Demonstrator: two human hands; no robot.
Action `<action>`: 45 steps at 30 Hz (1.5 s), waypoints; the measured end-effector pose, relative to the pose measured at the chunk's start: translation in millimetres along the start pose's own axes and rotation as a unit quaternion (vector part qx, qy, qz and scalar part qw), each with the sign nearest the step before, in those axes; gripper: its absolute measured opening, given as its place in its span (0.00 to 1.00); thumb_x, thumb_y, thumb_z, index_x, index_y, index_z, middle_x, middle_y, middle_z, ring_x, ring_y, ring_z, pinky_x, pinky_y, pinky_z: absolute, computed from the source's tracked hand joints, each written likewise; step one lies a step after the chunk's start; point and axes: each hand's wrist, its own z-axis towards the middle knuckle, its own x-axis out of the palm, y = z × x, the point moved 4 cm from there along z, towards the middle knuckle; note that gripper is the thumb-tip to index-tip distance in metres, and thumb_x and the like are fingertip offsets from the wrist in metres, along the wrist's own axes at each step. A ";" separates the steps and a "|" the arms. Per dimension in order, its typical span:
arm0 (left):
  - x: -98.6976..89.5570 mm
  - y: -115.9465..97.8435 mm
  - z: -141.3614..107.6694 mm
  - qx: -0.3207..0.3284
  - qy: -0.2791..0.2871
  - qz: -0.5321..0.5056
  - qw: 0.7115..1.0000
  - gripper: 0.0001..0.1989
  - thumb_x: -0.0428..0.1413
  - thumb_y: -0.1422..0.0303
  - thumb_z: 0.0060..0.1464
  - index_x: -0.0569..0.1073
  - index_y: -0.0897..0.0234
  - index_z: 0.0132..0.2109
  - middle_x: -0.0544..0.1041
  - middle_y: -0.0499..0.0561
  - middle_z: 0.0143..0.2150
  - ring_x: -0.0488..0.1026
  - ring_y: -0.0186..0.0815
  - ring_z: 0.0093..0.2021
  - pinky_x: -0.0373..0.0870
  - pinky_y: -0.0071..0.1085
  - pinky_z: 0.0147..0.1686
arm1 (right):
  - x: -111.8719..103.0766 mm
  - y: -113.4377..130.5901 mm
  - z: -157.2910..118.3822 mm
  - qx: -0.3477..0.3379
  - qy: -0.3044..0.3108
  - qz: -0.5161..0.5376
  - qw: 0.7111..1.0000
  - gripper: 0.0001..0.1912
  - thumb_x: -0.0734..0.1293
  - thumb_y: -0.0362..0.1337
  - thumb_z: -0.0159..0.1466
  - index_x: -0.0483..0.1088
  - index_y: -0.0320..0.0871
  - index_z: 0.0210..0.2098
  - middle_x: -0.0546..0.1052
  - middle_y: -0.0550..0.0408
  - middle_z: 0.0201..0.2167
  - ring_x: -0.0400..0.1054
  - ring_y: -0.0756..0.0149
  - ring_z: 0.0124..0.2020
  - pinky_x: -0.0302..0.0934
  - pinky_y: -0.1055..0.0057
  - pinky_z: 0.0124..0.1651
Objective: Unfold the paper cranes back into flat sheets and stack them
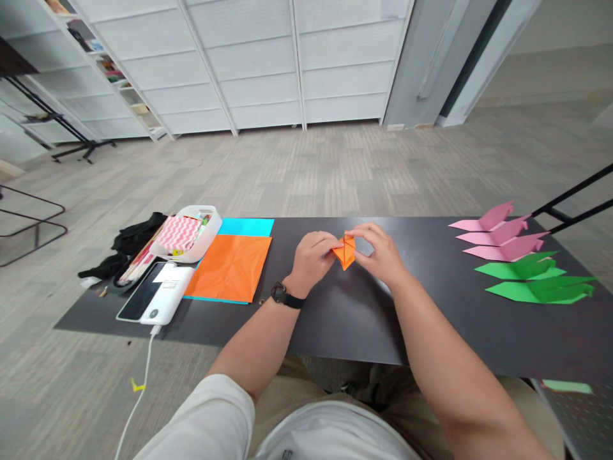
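Note:
A small folded piece of orange paper (345, 253) is held up between both hands over the dark table (345, 326). My left hand (313, 255), with a black watch on its wrist, pinches the paper's left edge. On the other side, my right hand (378, 250) has its thumb and index finger on the paper's upper right part. The paper has a point facing down and a crease along its middle. Sheets of orange paper (230, 268) lie left of my hands, over blue paper (248, 227).
Pink folded papers (507, 248) and green folded papers (541, 291) stand in a row at the right. A white basket (213, 223), black cloth (138, 236), a phone (141, 294) and a white power bank (167, 297) with a cable are at the left.

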 end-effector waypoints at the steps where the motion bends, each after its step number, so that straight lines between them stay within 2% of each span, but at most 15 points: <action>1: -0.6 0.7 0.1 0.006 0.002 0.004 1.000 0.06 0.60 0.69 0.68 0.82 0.57 0.43 0.85 0.51 0.42 0.80 0.36 0.44 0.73 0.37 0.46 | 0.0 -2.5 0.2 0.004 0.015 0.003 1.000 0.22 0.72 0.30 0.63 0.78 0.54 0.55 0.80 0.50 0.50 0.76 0.53 0.53 0.70 0.51 0.58; 4: -0.4 2.2 0.3 0.021 0.017 0.011 1.000 0.08 0.59 0.70 0.69 0.83 0.56 0.43 0.85 0.50 0.43 0.80 0.36 0.44 0.72 0.38 0.47 | -0.9 -9.6 -0.3 0.008 0.049 0.016 0.999 0.26 0.68 0.27 0.60 0.79 0.55 0.54 0.80 0.51 0.53 0.75 0.52 0.57 0.67 0.47 0.63; 9: 3.2 4.7 0.8 0.010 0.053 0.004 0.999 0.09 0.58 0.69 0.69 0.83 0.55 0.42 0.85 0.50 0.43 0.80 0.37 0.44 0.71 0.39 0.49 | -2.3 -15.7 -2.1 0.027 0.077 0.035 0.996 0.27 0.63 0.23 0.56 0.82 0.54 0.47 0.82 0.54 0.49 0.76 0.54 0.53 0.68 0.47 0.61; 12: 3.6 5.4 1.1 -0.009 0.062 -0.013 0.998 0.08 0.59 0.70 0.68 0.83 0.56 0.43 0.85 0.50 0.43 0.80 0.37 0.45 0.71 0.39 0.50 | -3.8 -15.4 -1.3 0.039 0.073 0.057 0.995 0.24 0.63 0.25 0.56 0.82 0.53 0.44 0.82 0.53 0.48 0.77 0.54 0.52 0.69 0.49 0.60; 18: 2.1 7.0 3.4 -0.060 0.055 -0.047 0.996 0.06 0.60 0.73 0.64 0.81 0.59 0.43 0.84 0.51 0.42 0.80 0.38 0.45 0.74 0.38 0.50 | -7.3 -13.7 1.8 0.066 0.041 0.096 0.992 0.12 0.68 0.32 0.64 0.80 0.51 0.43 0.83 0.52 0.46 0.78 0.56 0.50 0.70 0.52 0.59; 21: 1.8 11.2 4.4 -0.095 0.028 -0.066 0.993 0.03 0.61 0.70 0.65 0.80 0.61 0.42 0.83 0.51 0.40 0.80 0.37 0.43 0.75 0.36 0.47 | -8.7 -15.9 2.1 0.092 0.022 0.108 0.990 0.05 0.70 0.36 0.65 0.79 0.50 0.40 0.82 0.52 0.44 0.77 0.56 0.48 0.69 0.53 0.58; 24: 2.5 15.3 4.8 -0.127 0.010 -0.105 0.986 0.06 0.64 0.64 0.64 0.81 0.62 0.44 0.83 0.52 0.42 0.80 0.38 0.43 0.76 0.36 0.48 | -7.0 -20.8 1.0 0.116 0.025 0.127 0.985 0.03 0.73 0.40 0.65 0.76 0.49 0.37 0.80 0.53 0.41 0.76 0.57 0.45 0.70 0.54 0.55; 27: 5.7 17.7 4.2 -0.157 0.024 -0.174 0.972 0.11 0.65 0.61 0.64 0.82 0.61 0.48 0.84 0.54 0.46 0.81 0.40 0.46 0.76 0.39 0.51 | -4.1 -26.3 -1.3 0.145 0.021 0.155 0.977 0.08 0.74 0.44 0.64 0.74 0.49 0.35 0.79 0.55 0.36 0.75 0.59 0.40 0.71 0.58 0.49; 30: 11.0 21.2 1.1 -0.215 0.034 -0.254 0.942 0.16 0.66 0.57 0.62 0.81 0.63 0.49 0.85 0.55 0.46 0.82 0.41 0.46 0.77 0.40 0.52 | -2.6 -27.2 -3.0 0.168 -0.002 0.170 0.971 0.09 0.74 0.45 0.64 0.73 0.48 0.35 0.78 0.56 0.33 0.74 0.61 0.35 0.71 0.62 0.43; 36: 22.1 26.1 -5.4 -0.300 0.032 -0.360 0.883 0.25 0.68 0.52 0.59 0.78 0.65 0.55 0.84 0.58 0.51 0.82 0.42 0.48 0.79 0.41 0.52 | -2.6 -10.1 0.1 0.116 -0.019 0.089 0.989 0.04 0.71 0.40 0.66 0.74 0.49 0.36 0.78 0.55 0.32 0.74 0.61 0.35 0.70 0.61 0.43; 38: 23.2 26.9 -6.0 -0.312 0.029 -0.373 0.873 0.26 0.69 0.52 0.57 0.77 0.64 0.55 0.84 0.58 0.52 0.82 0.41 0.48 0.79 0.40 0.52 | -2.2 -6.4 0.9 0.102 -0.017 0.073 0.992 0.02 0.70 0.39 0.66 0.74 0.49 0.36 0.78 0.56 0.32 0.73 0.61 0.35 0.69 0.61 0.42; 42: 25.8 28.1 -7.8 -0.337 0.050 -0.378 0.861 0.23 0.68 0.52 0.58 0.80 0.66 0.50 0.85 0.58 0.50 0.82 0.41 0.47 0.79 0.41 0.52 | -1.5 -1.3 0.9 0.079 -0.024 0.036 0.996 0.02 0.68 0.35 0.66 0.72 0.49 0.36 0.77 0.56 0.32 0.72 0.61 0.35 0.68 0.62 0.41; 45: 26.5 31.6 -10.1 -0.358 0.036 -0.359 0.861 0.22 0.68 0.53 0.58 0.80 0.67 0.50 0.85 0.59 0.49 0.82 0.42 0.46 0.79 0.41 0.51 | -0.2 4.2 -0.1 0.061 -0.027 -0.010 0.998 0.03 0.67 0.34 0.68 0.72 0.49 0.36 0.77 0.55 0.32 0.72 0.60 0.36 0.68 0.61 0.42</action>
